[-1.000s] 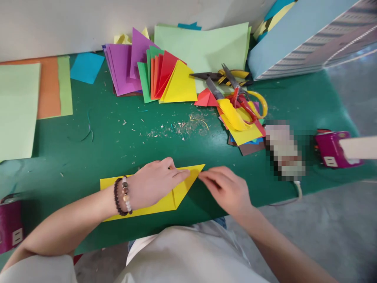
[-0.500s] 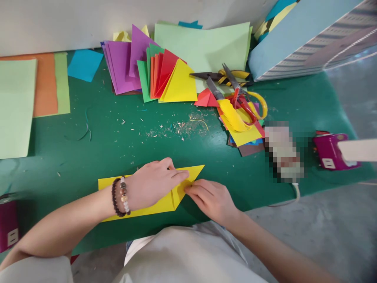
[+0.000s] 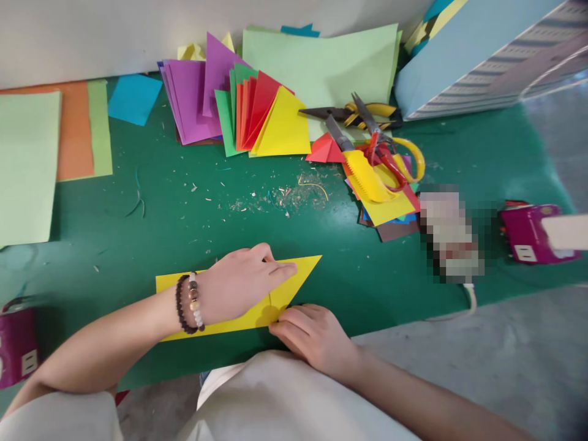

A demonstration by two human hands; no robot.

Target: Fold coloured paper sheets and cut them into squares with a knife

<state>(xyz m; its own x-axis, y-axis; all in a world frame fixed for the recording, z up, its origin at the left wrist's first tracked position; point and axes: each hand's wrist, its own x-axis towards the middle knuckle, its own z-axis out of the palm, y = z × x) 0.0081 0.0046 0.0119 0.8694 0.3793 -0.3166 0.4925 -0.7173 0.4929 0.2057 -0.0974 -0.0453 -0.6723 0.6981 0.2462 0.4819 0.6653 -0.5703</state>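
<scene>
A yellow sheet of paper (image 3: pixel 243 320) lies on the green table near its front edge, its right end running to a point at the upper right. My left hand (image 3: pixel 248 282), with two bead bracelets at the wrist, rests across the sheet, its index finger stretched toward the pointed end and the other fingers curled. My right hand (image 3: pixel 315 337) is at the lower right edge of the paper, with thumb and fingers closed in a pinch at its corner. The fingertips partly cover that corner.
Folded purple (image 3: pixel 190 104), red and yellow papers (image 3: pixel 287 128) fan out at the back. Scissors (image 3: pixel 372 125) and pliers (image 3: pixel 331 113) lie right of them, near a pixelated object (image 3: pixel 452 236). Green table (image 3: pixel 184 214) bears scraps; purple boxes (image 3: pixel 528 233) flank it.
My right hand has moved down and left along the paper's slanted right edge to the lower corner. My left hand stays on the sheet. The view has shifted slightly.
</scene>
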